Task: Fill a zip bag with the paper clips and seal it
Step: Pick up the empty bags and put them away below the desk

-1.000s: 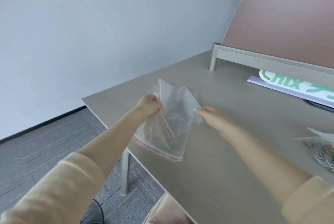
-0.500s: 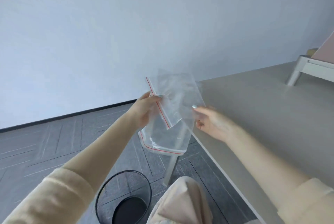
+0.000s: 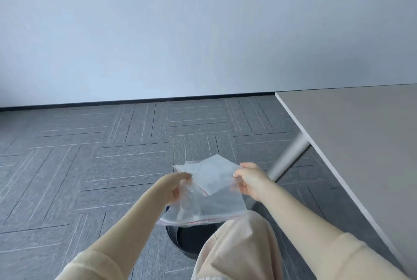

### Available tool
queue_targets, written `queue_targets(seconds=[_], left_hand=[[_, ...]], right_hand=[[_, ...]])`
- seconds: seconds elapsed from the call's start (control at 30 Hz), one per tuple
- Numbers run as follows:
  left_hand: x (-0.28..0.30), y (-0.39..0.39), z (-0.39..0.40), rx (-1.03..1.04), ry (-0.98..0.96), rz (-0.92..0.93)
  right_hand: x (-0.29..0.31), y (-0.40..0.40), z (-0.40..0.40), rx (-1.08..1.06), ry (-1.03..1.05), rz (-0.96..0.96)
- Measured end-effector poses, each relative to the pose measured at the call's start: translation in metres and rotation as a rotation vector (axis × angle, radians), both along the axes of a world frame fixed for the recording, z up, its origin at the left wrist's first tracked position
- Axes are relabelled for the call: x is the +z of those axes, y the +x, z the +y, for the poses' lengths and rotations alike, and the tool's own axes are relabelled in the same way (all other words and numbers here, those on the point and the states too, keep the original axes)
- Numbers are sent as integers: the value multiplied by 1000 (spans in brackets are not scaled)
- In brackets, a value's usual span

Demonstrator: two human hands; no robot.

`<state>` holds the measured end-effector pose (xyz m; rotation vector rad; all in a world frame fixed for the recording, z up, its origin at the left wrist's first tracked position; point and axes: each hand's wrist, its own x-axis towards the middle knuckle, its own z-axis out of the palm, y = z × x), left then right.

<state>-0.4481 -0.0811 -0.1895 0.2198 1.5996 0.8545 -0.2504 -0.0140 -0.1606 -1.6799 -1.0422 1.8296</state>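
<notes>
The left hand [image 3: 174, 187] and right hand [image 3: 249, 181] each hold a clenched grip on clear zip bags [image 3: 209, 191] with red seal lines, which hang in the air over the grey carpet floor [image 3: 112, 155], left of the tabletop [image 3: 361, 133] and apart from it. At least two bags overlap: an upper one is pinched between both hands, and a larger one hangs below it, its lower edge above a dark round bin [image 3: 187, 239] and the person's knee [image 3: 239, 243]. The bags look empty; blur hides finer detail.
</notes>
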Motion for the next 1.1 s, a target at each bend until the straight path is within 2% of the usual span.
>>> queue_targets(seconds=[0.2, 0.47, 0.6, 0.83, 0.97, 1.1], left_hand=[[-106, -19, -10, 94, -258, -90], [-177, -27, 15, 169, -422, -104], [-197, -21, 19, 137, -470, -83], [-208, -20, 16, 88, -440, -9], [-205, -24, 18, 190, -375, -59], [-197, -29, 21, 186, -379, 31]], right_hand=[[-89, -13, -12, 18, -308, -40], [-145, -20, 14, 40, -447, -19], [-162, -25, 23, 74, -476, -60], [-176, -37, 28, 72, -503, -123], [-178, -40, 28, 84, -511, -96], [-171, -43, 26, 39, -456, -90]])
